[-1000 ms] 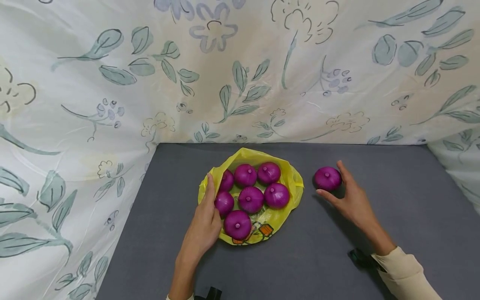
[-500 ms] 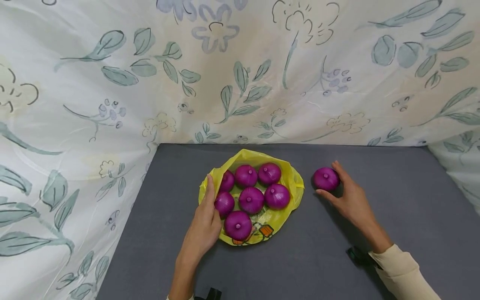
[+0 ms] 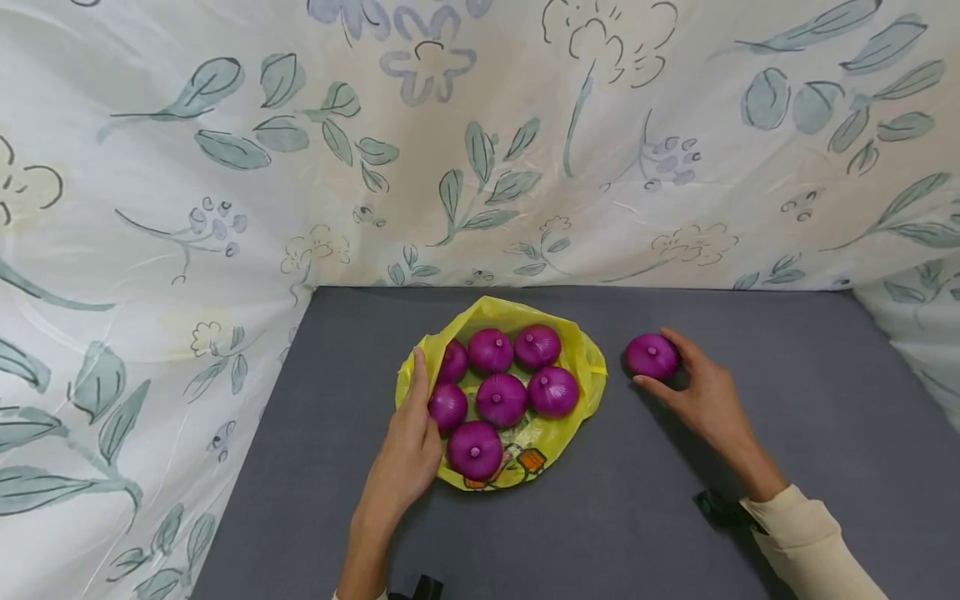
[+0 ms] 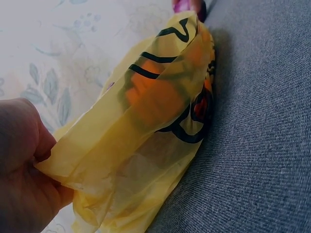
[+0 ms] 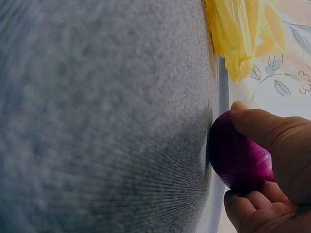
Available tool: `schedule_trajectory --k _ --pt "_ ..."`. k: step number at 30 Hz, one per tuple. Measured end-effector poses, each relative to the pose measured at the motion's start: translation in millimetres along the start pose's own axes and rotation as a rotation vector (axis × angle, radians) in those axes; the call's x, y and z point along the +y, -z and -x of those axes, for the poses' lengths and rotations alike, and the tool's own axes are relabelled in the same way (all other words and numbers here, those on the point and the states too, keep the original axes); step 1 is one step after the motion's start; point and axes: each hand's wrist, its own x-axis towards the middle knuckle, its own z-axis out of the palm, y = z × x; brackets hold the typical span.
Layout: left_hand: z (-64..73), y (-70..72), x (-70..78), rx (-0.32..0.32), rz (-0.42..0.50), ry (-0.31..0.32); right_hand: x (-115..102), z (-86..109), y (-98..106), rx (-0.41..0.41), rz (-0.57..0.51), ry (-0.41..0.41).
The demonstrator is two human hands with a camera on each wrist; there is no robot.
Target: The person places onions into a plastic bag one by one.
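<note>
A yellow plastic bag [image 3: 551, 446] lies with its mouth spread wide, and several purple onions [image 3: 502, 400] sit inside it. My left hand [image 3: 408, 450] pinches the bag's left rim; the left wrist view shows the thin plastic [image 4: 131, 160] caught between thumb and fingers. To the right of the bag, a single onion [image 3: 652, 357] rests on the grey cloth. My right hand [image 3: 708, 400] holds that onion from its right side. In the right wrist view, the thumb and fingers lie on opposite sides of the onion [image 5: 238, 155].
Grey cloth [image 3: 585, 533] covers the flat surface under everything. A white sheet with printed leaves and flowers [image 3: 480, 167] hangs behind and along the left side. A dark wrist device [image 3: 720, 508] sits at the right sleeve.
My right thumb and fingers have closed in around the single onion, which has shifted very slightly left. The left hand and the bag stay where they were.
</note>
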Motion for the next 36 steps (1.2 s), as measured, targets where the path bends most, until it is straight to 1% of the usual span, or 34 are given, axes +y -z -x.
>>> schedule_trajectory --k 5,9,15,21,29,36 --pt "0.6 -0.1 -0.9 0.004 -0.001 0.0 -2 1.2 1 0.003 -0.033 -0.016" --pt "1.1 -0.7 -1.8 0.003 0.004 0.003 -5 3.5 1 -0.013 -0.067 -0.03" --pt "2.3 0.8 -1.8 -0.003 0.007 0.025 -12 4.1 0 -0.025 -0.083 -0.059" --pt "0.3 3.6 -0.6 0.007 -0.001 0.02 -22 1.8 4 -0.029 -0.116 -0.051" --pt "0.2 3.0 -1.6 0.005 -0.013 0.004 -32 1.1 6 -0.036 -0.152 -0.07" --pt "0.4 2.3 -1.2 0.003 -0.012 0.01 -41 1.4 6 -0.03 -0.184 -0.058"
